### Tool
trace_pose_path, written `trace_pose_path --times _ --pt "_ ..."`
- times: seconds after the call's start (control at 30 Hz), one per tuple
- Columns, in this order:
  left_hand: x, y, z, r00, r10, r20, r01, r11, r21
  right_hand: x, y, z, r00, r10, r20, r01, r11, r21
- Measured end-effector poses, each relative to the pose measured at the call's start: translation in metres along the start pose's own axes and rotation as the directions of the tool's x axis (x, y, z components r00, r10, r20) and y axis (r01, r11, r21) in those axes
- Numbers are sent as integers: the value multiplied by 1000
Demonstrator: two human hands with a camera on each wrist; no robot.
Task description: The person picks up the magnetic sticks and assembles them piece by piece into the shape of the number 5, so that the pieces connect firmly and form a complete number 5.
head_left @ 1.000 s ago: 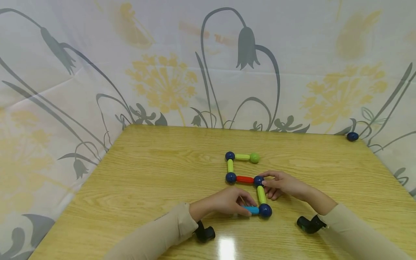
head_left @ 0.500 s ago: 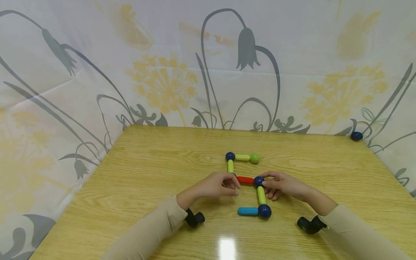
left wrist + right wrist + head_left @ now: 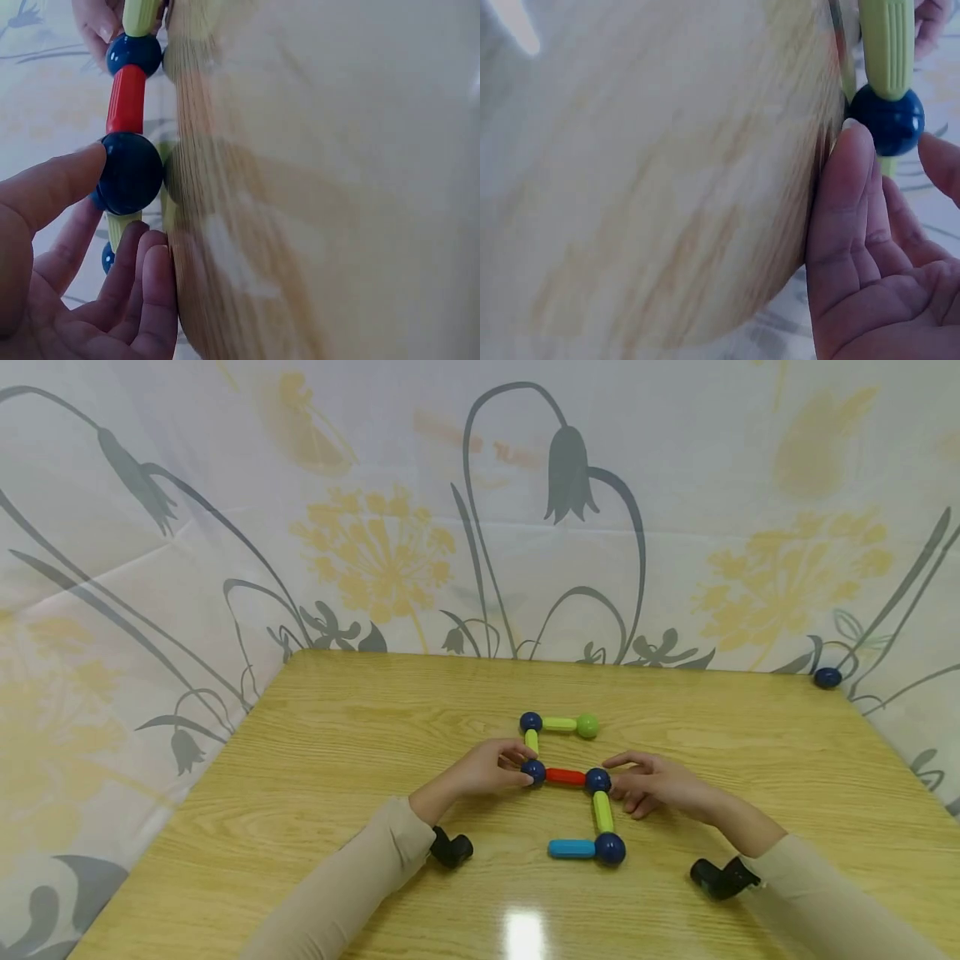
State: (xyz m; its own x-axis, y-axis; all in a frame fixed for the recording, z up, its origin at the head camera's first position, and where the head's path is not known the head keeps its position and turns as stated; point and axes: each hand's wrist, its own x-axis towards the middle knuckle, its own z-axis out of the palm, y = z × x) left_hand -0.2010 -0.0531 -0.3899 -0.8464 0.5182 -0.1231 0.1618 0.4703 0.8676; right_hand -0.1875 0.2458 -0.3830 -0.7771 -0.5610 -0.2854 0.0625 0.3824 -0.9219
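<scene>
On the wooden table lies a zigzag of rods joined by balls. My left hand [image 3: 483, 768] pinches the dark blue ball [image 3: 133, 174] at the left end of the red rod [image 3: 566, 777], thumb on one side and a finger behind. My right hand [image 3: 660, 787] is beside the dark blue ball [image 3: 889, 120] at that rod's other end. Its thumb stands apart from the ball, while the other fingers are close beneath; whether they touch I cannot tell. From there a yellow-green rod [image 3: 603, 812] leads to another dark blue ball [image 3: 610, 849] and a light blue rod [image 3: 572, 849].
Further back, a dark blue ball [image 3: 531, 722], a yellow-green rod [image 3: 559, 724] and a green ball [image 3: 587, 726] form the chain's far end. A dark blue oval piece [image 3: 827, 677] lies at the table's back right corner. A patterned cloth [image 3: 480, 510] hangs behind.
My left hand has let go of the light blue rod and moved up and left to the dark blue ball by the red rod. The right hand's fingers have loosened from its ball.
</scene>
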Motion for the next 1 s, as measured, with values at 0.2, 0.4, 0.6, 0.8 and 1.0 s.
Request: trace_pose_path --times 0.2,0.4,0.6,0.8,1.0 --pt "0 -7 -2 1000 18 25 -19 1000 6 1 5 -17 994 21 -110 -27 999 -44" --pt "1 -9 -2 999 -33 41 33 999 7 -2 17 -46 980 36 -194 -49 997 -66" --pt "4 -8 -2 998 -22 57 23 1000 -16 -13 26 -84 964 46 -262 -68 995 -74" --pt "2 -9 -1 998 -41 41 42 999 -33 -25 35 -127 952 38 -303 -63 996 -71" --pt "1 -8 0 998 -62 32 64 995 -70 -39 54 -174 925 -72 -374 73 997 -13"
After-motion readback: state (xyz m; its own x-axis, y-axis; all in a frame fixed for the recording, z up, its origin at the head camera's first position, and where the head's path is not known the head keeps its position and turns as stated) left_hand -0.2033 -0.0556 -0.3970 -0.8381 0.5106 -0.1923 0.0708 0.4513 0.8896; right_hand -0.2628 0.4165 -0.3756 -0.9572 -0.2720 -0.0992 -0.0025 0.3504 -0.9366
